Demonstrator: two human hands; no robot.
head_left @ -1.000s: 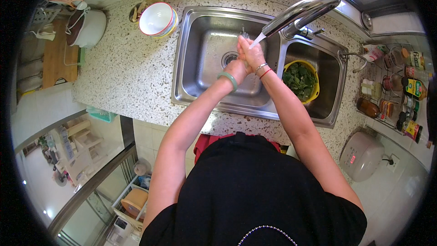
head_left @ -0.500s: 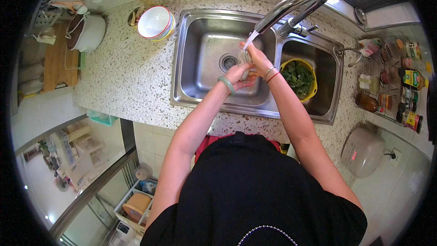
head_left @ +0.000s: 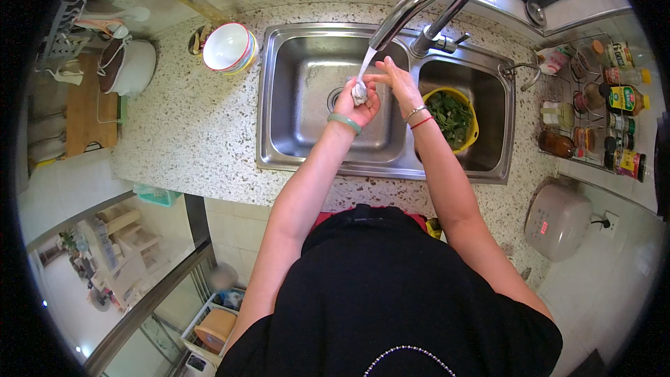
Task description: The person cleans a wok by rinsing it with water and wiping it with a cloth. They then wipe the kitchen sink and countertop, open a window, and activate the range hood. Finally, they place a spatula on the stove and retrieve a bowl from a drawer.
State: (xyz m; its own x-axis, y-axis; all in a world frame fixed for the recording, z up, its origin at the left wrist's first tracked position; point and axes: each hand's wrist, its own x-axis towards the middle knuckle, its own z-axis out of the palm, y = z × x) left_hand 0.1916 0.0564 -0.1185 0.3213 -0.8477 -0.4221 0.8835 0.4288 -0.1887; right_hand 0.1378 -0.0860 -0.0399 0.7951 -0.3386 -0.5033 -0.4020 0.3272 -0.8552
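Note:
Under the stream from the chrome faucet point(head_left: 426, 7), my left hand point(head_left: 347, 107) is cupped palm up, fingers curled around a small greyish-white, wet lump point(head_left: 359, 93). Splashing water blurs the lump, so its kind is unclear. A pale green bangle circles my left wrist. Just to the right, my right hand point(head_left: 400, 88) is open with its fingers stretched out, fingertips close to the left hand and the stream; nothing shows in it. Both hands are above the large left basin point(head_left: 296, 129) of the steel sink, and the drain is partly covered by my left hand.
In the smaller right basin stands a yellow colander point(head_left: 476, 126) with leafy greens point(head_left: 449, 117). Stacked bowls point(head_left: 229, 49) sit on the speckled counter point(head_left: 188, 132) at left. At right are a wire rack of jars and bottles point(head_left: 623, 100) and a pale appliance point(head_left: 557, 222).
My hands have come apart: the right has opened and lifted off the lump, which now rests in my left hand alone. The whole view has shifted slightly.

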